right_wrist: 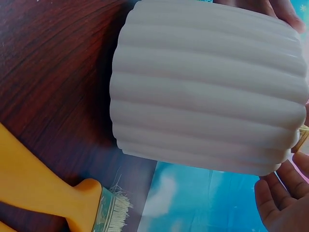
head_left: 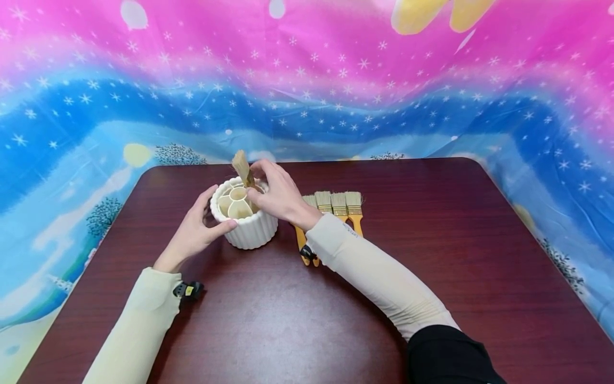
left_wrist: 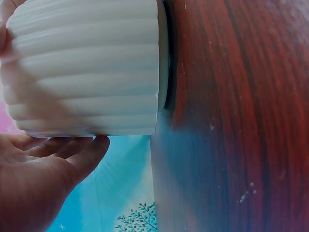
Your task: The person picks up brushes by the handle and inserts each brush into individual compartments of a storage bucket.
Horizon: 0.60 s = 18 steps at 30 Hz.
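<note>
A white ribbed organizer pot [head_left: 251,233] with several compartments around a round middle one stands toward the back left of the table. My left hand [head_left: 194,234] holds it, thumb at the near rim and fingers along its left side. In the left wrist view, fingers lie against the ribbed wall of the pot [left_wrist: 87,72]. Over the pot's right part, my right hand [head_left: 280,194] pinches a paintbrush [head_left: 241,164], its pale bristles pointing up and leaning left. The brush's lower end is hidden by the hand and the rim.
Several flat paintbrushes [head_left: 338,205] with orange handles lie side by side right of the pot, partly behind my right forearm. One orange-handled brush [right_wrist: 43,183] shows close in the right wrist view. A patterned cloth [head_left: 307,106] hangs along the back of the dark wooden table [head_left: 268,320].
</note>
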### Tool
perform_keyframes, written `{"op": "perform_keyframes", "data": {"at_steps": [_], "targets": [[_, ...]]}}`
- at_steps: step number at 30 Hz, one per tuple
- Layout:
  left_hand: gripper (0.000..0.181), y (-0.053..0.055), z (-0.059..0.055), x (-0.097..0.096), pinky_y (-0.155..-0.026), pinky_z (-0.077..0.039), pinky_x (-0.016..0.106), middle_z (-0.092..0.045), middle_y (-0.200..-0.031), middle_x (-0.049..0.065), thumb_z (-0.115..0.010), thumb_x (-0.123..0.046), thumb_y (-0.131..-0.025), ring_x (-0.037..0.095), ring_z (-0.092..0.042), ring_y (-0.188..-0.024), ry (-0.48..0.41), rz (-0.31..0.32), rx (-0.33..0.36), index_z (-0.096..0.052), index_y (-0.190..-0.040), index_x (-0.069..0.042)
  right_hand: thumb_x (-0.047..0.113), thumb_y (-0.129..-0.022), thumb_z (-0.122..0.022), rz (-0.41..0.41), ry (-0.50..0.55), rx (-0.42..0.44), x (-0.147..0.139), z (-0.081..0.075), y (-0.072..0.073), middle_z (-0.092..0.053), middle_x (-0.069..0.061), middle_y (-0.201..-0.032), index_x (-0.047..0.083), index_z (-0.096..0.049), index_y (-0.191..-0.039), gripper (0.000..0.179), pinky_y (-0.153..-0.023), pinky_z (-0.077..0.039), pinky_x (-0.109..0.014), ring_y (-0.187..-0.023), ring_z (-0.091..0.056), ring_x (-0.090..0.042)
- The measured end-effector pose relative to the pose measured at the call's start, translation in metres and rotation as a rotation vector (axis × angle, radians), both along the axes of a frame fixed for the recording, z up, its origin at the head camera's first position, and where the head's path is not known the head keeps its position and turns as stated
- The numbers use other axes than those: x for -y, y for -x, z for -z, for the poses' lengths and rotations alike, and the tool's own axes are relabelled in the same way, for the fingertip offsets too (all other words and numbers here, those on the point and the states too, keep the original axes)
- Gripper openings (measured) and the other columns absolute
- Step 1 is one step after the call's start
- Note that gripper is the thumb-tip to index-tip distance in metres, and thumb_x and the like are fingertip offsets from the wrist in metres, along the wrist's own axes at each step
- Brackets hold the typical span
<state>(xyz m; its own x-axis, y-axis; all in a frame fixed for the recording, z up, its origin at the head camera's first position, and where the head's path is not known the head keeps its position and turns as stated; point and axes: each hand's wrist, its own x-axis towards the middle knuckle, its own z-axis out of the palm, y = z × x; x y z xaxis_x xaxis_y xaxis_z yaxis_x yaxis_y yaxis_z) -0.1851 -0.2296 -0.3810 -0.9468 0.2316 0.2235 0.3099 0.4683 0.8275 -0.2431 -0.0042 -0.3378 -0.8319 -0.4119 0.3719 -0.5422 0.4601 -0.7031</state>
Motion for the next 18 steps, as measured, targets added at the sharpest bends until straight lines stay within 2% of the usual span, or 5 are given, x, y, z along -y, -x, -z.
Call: {"op": "perform_keyframes", "data": {"at_steps": [6, 11, 18], "targets": [[0.087, 0.0006, 0.0010, -0.0004, -0.087, -0.046, 0.020, -0.039, -0.144, 0.013, -0.075, -0.019, -0.084, 0.029, -0.047, -0.122, -0.014, 0.006, -0.007, -0.021, -0.152, -0.011, 0.026, -0.081, -0.064, 0.010, -0.003, 0.005, -0.0024, -0.0006, -0.0009, -0.056, 0.006, -0.113, 0.017, -0.055, -0.120, 0.041, -0.091, -0.042, -0.026, -0.106, -0.052, -0.011], [0.087, 0.0007, 0.0019, -0.0006, -0.087, -0.046, 0.020, -0.039, -0.144, 0.013, -0.075, -0.018, -0.084, 0.030, -0.047, -0.122, -0.032, 0.015, -0.004, -0.021, -0.152, -0.013, 0.026, -0.080, -0.064, 0.018, 0.001, 0.014, -0.0048, 0.0004, -0.0011, -0.056, 0.005, -0.115, 0.017, -0.055, -0.119, 0.041, -0.089, -0.043, -0.028, -0.106, -0.052, -0.011], [0.087, 0.0000, 0.0013, -0.0009, -0.088, -0.046, 0.021, -0.039, -0.144, 0.013, -0.076, -0.018, -0.084, 0.029, -0.047, -0.123, -0.035, 0.008, -0.001, -0.021, -0.152, -0.014, 0.025, -0.081, -0.064, 0.022, 0.007, -0.019, -0.0087, 0.0030, -0.0014, -0.057, 0.003, -0.114, 0.015, -0.056, -0.119, 0.041, -0.091, -0.042, -0.028, -0.105, -0.051, -0.011]]}}
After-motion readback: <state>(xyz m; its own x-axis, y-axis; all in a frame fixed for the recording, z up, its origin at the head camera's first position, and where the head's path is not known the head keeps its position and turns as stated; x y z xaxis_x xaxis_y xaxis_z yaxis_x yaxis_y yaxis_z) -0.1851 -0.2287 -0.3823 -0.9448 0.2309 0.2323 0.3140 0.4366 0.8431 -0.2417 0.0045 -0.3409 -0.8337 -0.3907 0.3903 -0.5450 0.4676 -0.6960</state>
